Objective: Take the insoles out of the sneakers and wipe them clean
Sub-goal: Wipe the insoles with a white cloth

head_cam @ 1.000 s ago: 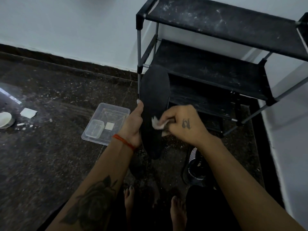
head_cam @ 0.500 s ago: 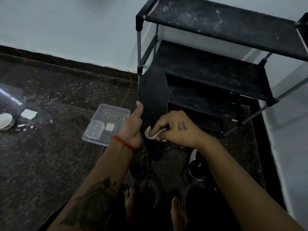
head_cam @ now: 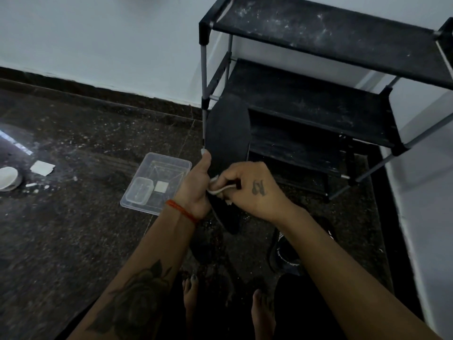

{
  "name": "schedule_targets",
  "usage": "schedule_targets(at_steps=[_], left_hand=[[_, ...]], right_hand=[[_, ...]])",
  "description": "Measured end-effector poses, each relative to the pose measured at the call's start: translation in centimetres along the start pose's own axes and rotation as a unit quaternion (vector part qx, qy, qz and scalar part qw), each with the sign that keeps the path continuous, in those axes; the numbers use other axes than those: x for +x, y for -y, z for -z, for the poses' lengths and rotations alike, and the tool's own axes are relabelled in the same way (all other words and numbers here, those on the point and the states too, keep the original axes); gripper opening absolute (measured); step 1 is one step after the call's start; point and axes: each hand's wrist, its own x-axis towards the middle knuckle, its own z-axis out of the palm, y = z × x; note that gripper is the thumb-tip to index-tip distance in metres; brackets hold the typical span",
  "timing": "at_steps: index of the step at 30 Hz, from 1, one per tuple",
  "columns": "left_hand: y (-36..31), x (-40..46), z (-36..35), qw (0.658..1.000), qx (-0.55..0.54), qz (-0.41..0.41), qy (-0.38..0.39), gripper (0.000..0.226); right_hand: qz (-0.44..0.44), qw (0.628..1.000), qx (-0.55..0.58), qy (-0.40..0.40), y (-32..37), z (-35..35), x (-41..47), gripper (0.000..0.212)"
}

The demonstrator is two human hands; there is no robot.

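A black insole [head_cam: 228,133] stands nearly upright in front of me, toe end up. My left hand [head_cam: 195,186] grips its left edge at mid-length, thumb pointing up along the rim. My right hand [head_cam: 250,190] is closed on a small white wipe [head_cam: 217,188] and presses it against the insole's lower middle, next to my left hand. The heel end of the insole shows below both hands. A black sneaker with white stripes [head_cam: 285,251] lies on the floor under my right forearm, partly hidden by it.
A black shoe rack [head_cam: 318,77] with dusty shelves stands right behind the insole. A clear plastic tray [head_cam: 169,163] with a small tub and a white square sits on the dark floor to the left. Further left lie a white bowl [head_cam: 7,177] and a paper scrap [head_cam: 41,168]. My bare feet are below.
My right hand has slid the wipe leftward and down across the insole, from its right side to beside my left hand. The left hand has kept its grip.
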Motion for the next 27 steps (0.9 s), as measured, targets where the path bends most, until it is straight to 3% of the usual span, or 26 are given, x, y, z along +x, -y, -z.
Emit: schedule_targets(at_steps=[4, 6, 8, 10, 14, 22, 27], left_hand=[[0.1, 0.0, -0.1, 1.000, 0.003, -0.008, -0.013, 0.058], [0.0, 0.0, 0.0, 1.000, 0.002, -0.003, -0.010, 0.060], [-0.2, -0.1, 0.0, 1.000, -0.002, 0.007, 0.003, 0.062], [-0.1, -0.4, -0.4, 1.000, -0.007, 0.020, 0.016, 0.064], [0.2, -0.3, -0.5, 1.000, 0.010, 0.013, 0.006, 0.059], [-0.2, -0.4, -0.2, 1.000, -0.001, 0.009, -0.008, 0.059], [-0.4, -0.9, -0.9, 1.000, 0.004, 0.016, 0.005, 0.064]], right_hand=[[-0.002, 0.996, -0.037, 0.084, -0.2, 1.4, -0.3, 0.023], [0.004, 0.999, -0.049, 0.022, -0.6, 1.9, -0.4, 0.020], [-0.032, 0.994, 0.010, -0.100, -1.1, 2.0, -0.2, 0.021], [-0.064, 0.984, 0.050, -0.160, -1.3, 1.5, 0.0, 0.023], [-0.068, 0.994, -0.044, -0.080, -0.8, -0.1, 0.0, 0.018], [-0.060, 0.996, -0.007, 0.071, 0.3, 1.5, -0.3, 0.025], [-0.074, 0.987, 0.029, -0.139, -1.0, 1.6, -0.1, 0.023]])
